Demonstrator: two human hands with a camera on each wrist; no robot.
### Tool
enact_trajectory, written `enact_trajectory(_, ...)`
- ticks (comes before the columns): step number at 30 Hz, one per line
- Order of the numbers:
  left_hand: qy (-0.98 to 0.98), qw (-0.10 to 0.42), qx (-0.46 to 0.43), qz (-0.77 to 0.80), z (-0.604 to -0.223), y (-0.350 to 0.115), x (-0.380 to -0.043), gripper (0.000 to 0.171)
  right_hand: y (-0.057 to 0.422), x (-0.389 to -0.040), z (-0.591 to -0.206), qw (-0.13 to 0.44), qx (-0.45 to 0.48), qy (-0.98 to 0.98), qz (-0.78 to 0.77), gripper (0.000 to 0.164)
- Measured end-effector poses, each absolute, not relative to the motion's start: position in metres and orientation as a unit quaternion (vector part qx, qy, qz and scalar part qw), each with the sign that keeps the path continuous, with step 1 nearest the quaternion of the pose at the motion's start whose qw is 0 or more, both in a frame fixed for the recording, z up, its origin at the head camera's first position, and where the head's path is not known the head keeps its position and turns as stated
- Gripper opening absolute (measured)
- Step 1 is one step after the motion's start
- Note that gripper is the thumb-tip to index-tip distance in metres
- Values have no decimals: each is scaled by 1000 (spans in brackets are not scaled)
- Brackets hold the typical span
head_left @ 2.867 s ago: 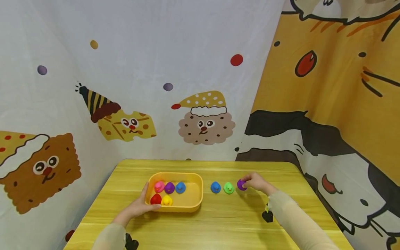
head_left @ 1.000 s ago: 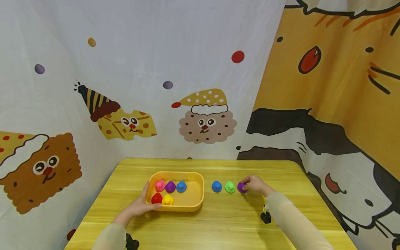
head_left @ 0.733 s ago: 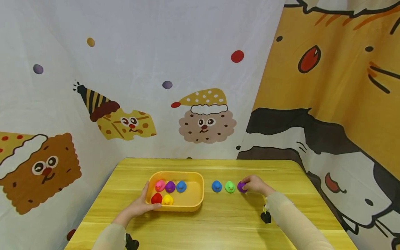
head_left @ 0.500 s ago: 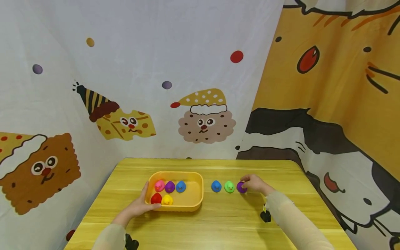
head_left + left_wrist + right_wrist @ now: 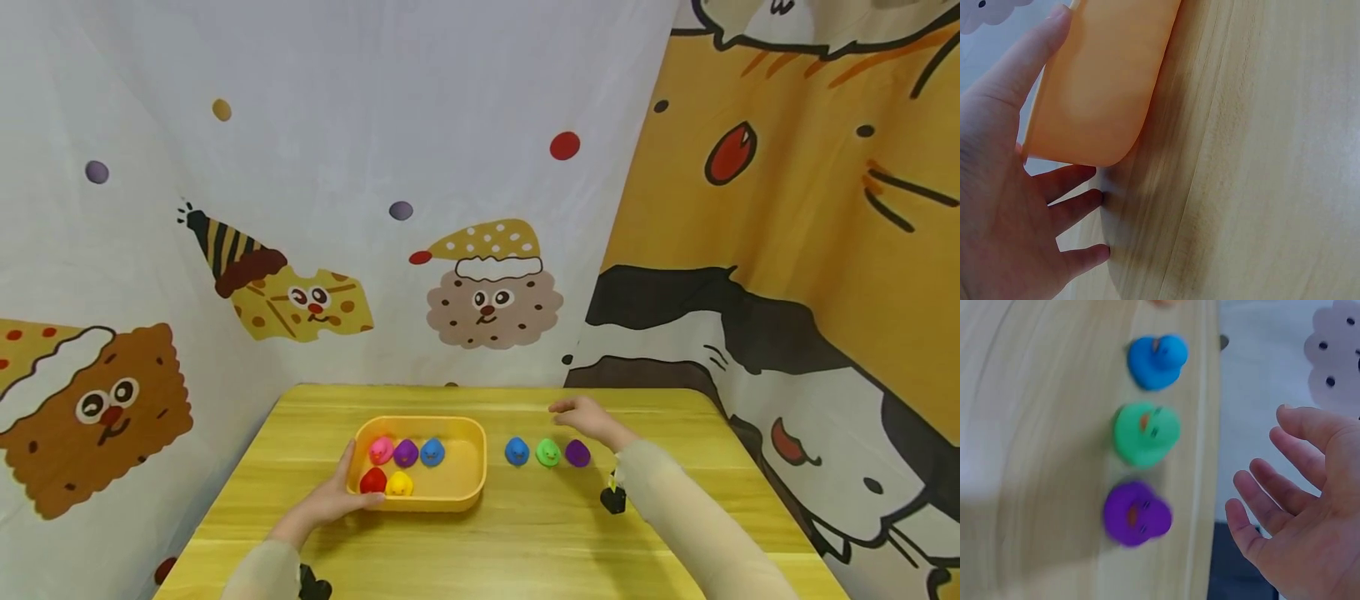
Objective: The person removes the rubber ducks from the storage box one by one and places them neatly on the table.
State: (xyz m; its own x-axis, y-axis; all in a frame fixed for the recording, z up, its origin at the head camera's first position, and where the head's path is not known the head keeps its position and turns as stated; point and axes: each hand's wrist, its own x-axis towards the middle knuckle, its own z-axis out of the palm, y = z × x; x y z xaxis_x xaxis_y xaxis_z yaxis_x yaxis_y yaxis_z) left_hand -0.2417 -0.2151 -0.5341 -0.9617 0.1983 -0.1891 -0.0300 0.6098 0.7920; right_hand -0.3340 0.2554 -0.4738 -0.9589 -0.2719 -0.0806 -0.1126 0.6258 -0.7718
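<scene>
Three rubber ducks stand in a row on the table, right of a yellow plastic bin (image 5: 450,505): a blue duck (image 5: 517,451), a green duck (image 5: 548,452) and a purple duck (image 5: 577,453). My right hand (image 5: 1313,500) is above and behind the row, fingers loosely bent and holding nothing. My left hand (image 5: 333,493) holds the bin's near left corner, thumb along the front rim, fingers at the left end. Inside the bin, pink (image 5: 381,450), purple (image 5: 406,453) and blue (image 5: 432,452) ducks form the back row; red (image 5: 372,481) and yellow (image 5: 400,483) ducks sit in front.
The wooden table (image 5: 495,554) extends in front of the bin and the ducks. Behind it and at both sides hangs a cloth (image 5: 480,100) printed with cartoon figures. Black wrist-worn devices (image 5: 613,493) show below both sleeves.
My right hand has let go of the purple duck at the row's right end and moved up, back and a little left. My left hand stays at the bin's corner.
</scene>
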Motion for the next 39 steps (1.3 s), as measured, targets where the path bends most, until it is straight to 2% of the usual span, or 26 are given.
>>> enact_trajectory(11,878,125,57,458,-539,-217,-244,122,201,-343,-461,100,-133,879,-446,30)
enact_trajectory(17,878,129,54,457,-539,-219,-244,121,171,-345,-461,122,-152,865,-462,32)
enact_trajectory(29,876,127,53,462,-539,-217,-245,123,119,-343,-465,131,-151,851,-486,34)
enact_trajectory(34,877,124,55,461,-540,-218,-246,123,101,-340,-471,155,-159,836,-503,33)
enact_trajectory(39,880,121,52,457,-542,-218,-246,122,87,-335,-479,193,-161,811,-529,39)
